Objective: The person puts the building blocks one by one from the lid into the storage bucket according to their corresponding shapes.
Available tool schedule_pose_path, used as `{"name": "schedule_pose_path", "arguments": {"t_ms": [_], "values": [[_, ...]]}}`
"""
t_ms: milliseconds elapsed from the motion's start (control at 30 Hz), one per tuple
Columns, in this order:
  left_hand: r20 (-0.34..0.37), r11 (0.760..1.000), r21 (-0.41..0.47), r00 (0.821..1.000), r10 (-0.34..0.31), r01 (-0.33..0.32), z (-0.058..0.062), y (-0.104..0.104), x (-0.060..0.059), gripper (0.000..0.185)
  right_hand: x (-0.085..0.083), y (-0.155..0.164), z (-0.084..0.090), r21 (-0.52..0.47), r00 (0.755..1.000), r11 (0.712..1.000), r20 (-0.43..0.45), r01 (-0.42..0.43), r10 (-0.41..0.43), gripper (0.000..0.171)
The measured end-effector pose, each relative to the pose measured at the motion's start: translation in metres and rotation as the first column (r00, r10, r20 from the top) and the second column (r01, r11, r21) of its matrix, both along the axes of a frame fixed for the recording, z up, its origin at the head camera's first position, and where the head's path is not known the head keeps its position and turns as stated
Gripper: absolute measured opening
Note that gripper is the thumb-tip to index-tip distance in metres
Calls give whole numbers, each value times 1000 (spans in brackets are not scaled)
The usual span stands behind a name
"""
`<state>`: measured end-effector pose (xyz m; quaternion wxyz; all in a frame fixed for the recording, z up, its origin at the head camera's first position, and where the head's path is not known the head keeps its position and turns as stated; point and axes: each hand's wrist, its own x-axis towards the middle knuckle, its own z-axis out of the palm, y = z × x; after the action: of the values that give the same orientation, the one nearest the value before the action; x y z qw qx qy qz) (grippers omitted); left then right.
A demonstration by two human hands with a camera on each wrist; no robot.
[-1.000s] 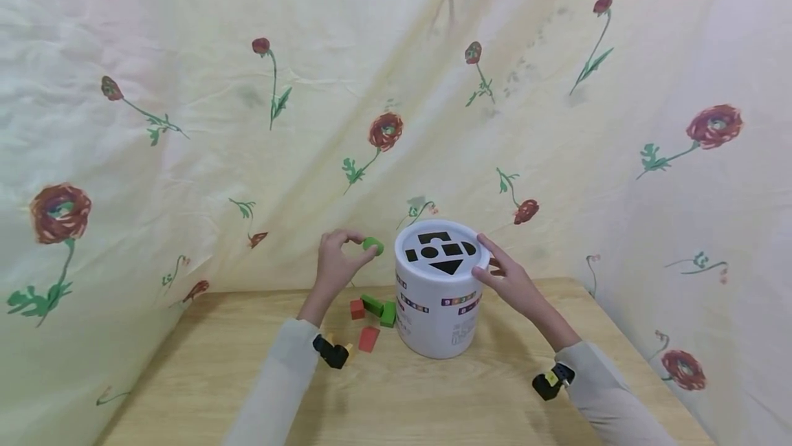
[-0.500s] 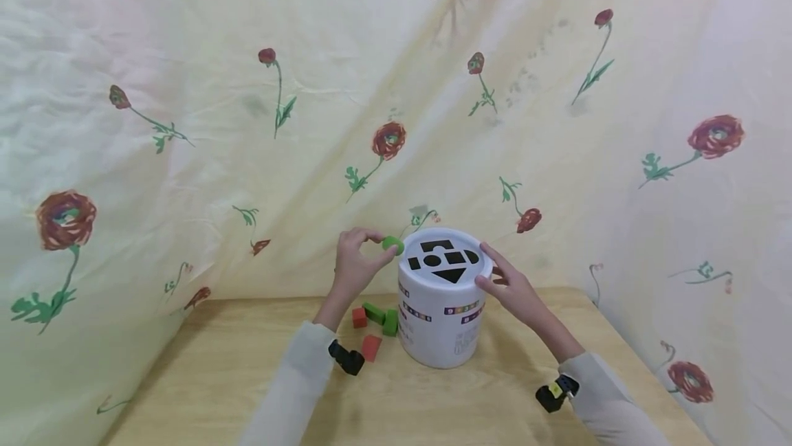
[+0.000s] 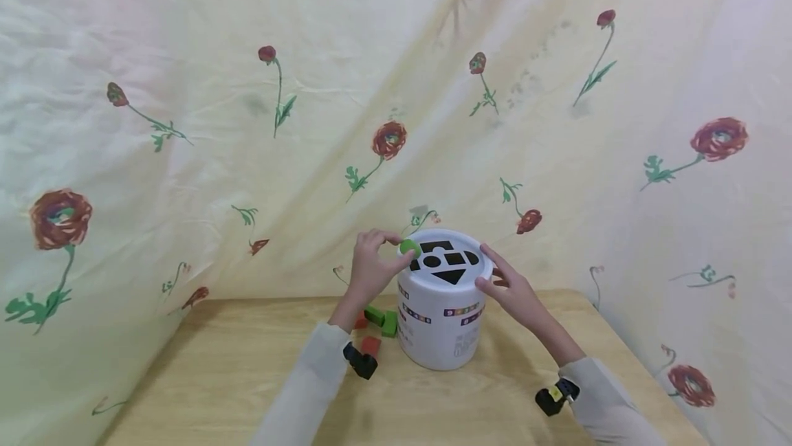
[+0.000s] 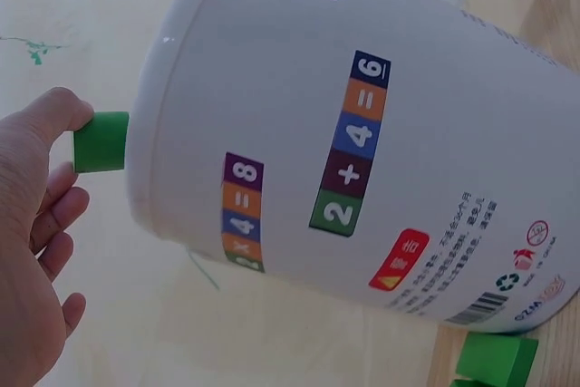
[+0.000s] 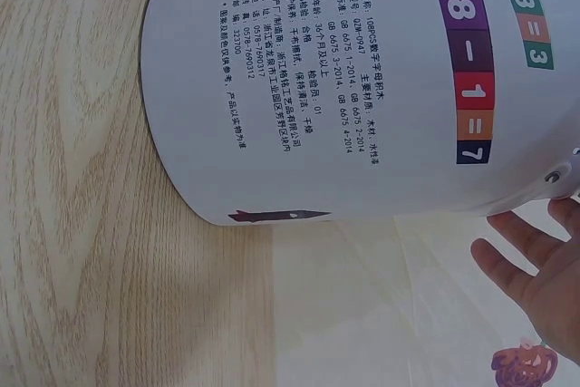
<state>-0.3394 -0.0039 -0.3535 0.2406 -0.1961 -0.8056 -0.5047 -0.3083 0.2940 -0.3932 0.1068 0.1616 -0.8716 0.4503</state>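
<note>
My left hand [image 3: 370,269] pinches a round green block [image 3: 409,247] between thumb and forefinger, over the left edge of the bucket's lid. In the left wrist view this green cylinder [image 4: 101,143] overlaps the lid's rim, its flat end toward the bucket. The white bucket [image 3: 438,332] stands upright, printed with coloured sums. Its lid [image 3: 427,279] has several dark cut-outs, among them a circle, a square, a triangle and an arch. At the right rim, my right hand [image 3: 518,298] rests with spread fingers; the right wrist view shows these fingers [image 5: 501,269] extended beside the rim.
Left of the bucket lie green blocks [image 3: 388,324] and a red block [image 3: 371,345] on the wooden table [image 3: 408,405]; my left forearm partly hides another red one. A flowered cloth [image 3: 309,192] hangs behind the table and along both sides.
My left hand has carried the green cylinder rightward, from beside the bucket to over the lid's left edge. My right hand has stayed at the rim.
</note>
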Motion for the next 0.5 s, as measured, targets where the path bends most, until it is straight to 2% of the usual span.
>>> {"name": "schedule_pose_path", "arguments": {"t_ms": [267, 500], "values": [[23, 998, -55, 1000, -3, 4, 0, 11, -6, 33, -5, 1, 1, -8, 1000, 1000, -1, -3, 3, 74], [48, 994, -105, 999, -13, 18, -6, 20, -6, 34, -5, 1, -2, -18, 1000, 1000, -8, -14, 14, 72]]}}
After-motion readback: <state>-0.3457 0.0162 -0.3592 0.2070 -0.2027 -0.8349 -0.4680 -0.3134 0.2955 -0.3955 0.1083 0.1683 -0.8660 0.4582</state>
